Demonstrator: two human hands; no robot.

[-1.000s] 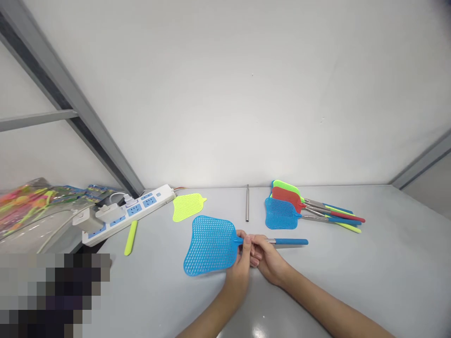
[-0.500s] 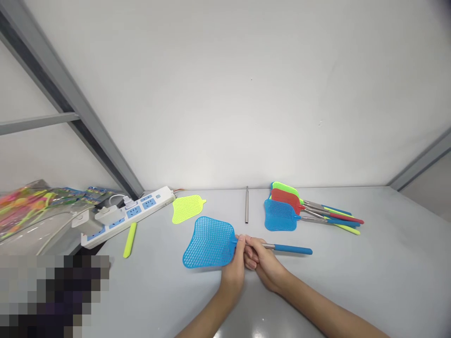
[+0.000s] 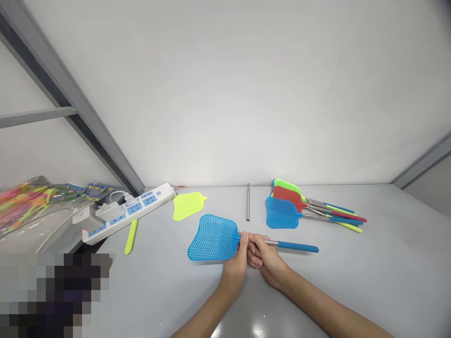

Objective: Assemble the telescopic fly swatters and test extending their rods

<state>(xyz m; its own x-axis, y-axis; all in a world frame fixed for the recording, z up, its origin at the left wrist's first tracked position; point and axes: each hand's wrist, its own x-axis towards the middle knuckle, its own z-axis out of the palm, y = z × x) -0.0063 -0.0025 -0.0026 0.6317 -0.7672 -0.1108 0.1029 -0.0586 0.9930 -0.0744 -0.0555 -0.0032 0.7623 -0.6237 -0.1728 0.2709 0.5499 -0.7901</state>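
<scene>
A blue fly swatter [image 3: 213,238] is held across the front of me, its perforated head to the left and its blue grip to the right. My left hand [image 3: 238,257] is closed on the neck, just beside the head. Against it, my right hand [image 3: 265,257] pinches the metal shaft. Beyond them a bare metal tube [image 3: 248,202] lies on the table. A loose yellow swatter head [image 3: 189,205] is to its left, and a yellow handle grip [image 3: 131,236] lies further left. At the right is a pile of swatters with blue [image 3: 282,213], red and green heads.
A white power strip [image 3: 159,194] with chargers plugged in runs along the table's left side. Behind it are clear plastic bags [image 3: 26,202] with colourful contents. A white wall [image 3: 225,94] closes the back of the grey table [image 3: 387,263]. The lower left corner is pixelated.
The view has shifted slightly. The blue swatter and both hands have moved a little to the right, with the head tilted slightly differently. Both hands keep their hold.
</scene>
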